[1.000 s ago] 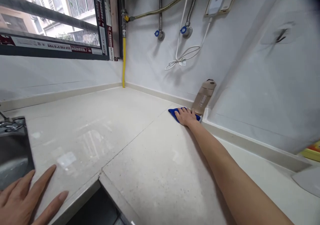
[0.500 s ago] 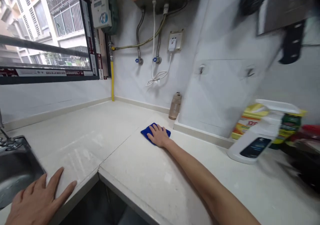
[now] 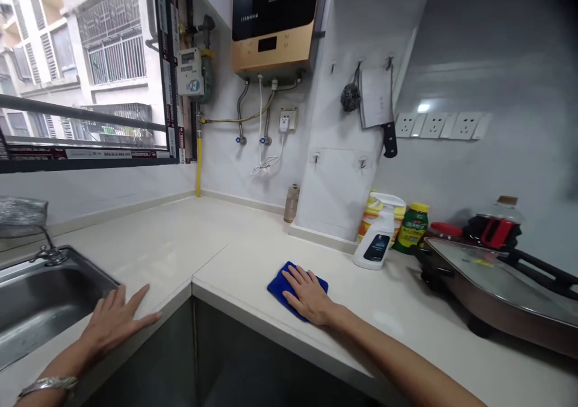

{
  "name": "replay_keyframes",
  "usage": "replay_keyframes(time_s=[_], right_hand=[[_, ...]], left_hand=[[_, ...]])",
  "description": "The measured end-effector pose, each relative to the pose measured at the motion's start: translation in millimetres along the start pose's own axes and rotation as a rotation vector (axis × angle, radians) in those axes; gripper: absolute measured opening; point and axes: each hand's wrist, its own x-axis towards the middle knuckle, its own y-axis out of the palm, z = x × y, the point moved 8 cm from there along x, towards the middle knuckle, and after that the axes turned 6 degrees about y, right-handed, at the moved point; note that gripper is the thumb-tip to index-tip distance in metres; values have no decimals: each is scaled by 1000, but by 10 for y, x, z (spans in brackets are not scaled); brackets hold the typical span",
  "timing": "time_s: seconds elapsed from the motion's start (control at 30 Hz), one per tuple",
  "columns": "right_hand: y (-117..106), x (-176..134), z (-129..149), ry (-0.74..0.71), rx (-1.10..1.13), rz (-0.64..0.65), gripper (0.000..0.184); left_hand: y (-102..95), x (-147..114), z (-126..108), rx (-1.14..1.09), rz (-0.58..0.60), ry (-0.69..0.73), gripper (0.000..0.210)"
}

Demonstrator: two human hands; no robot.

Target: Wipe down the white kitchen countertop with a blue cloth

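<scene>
My right hand (image 3: 307, 295) lies flat, fingers spread, on a folded blue cloth (image 3: 280, 286). The cloth rests on the white countertop (image 3: 253, 274), and its edges show around my fingers. On the left, my left hand (image 3: 115, 320) is open, its fingers apart on the counter edge beside the metal sink (image 3: 58, 292). A silvery bracelet (image 3: 49, 384) circles that wrist.
A white spray bottle (image 3: 374, 238) and a green bottle with a yellow cap (image 3: 413, 226) stand along the wall. An electric pan with glass lid (image 3: 497, 280) sits at right. A cleaver (image 3: 378, 103) hangs from a hook. A brown bottle (image 3: 291, 203) stands farther back.
My right hand has drawn the blue cloth toward me, nearer the counter's front edge. The camera view has shifted, showing more of the wall and right side. My left hand stays by the sink.
</scene>
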Motion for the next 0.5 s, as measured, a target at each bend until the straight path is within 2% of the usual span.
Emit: replay_keyframes(time_s=[0.07, 0.13, 0.3, 0.43, 0.5], right_hand=[[3, -161, -52, 19, 23, 15, 73], [15, -283, -65, 37, 36, 32, 78], [23, -550, 29, 105, -14, 1, 96], [100, -806, 156, 10, -15, -31, 104], [153, -928, 155, -28, -21, -65, 100]], left_hand=[[35, -154, 66, 68, 108, 19, 88], [42, -317, 159, 116, 151, 18, 87], [81, -540, 333, 128, 82, -16, 77], [121, -546, 322, 104, 47, -2, 73], [123, -535, 312, 84, 42, -1, 73]])
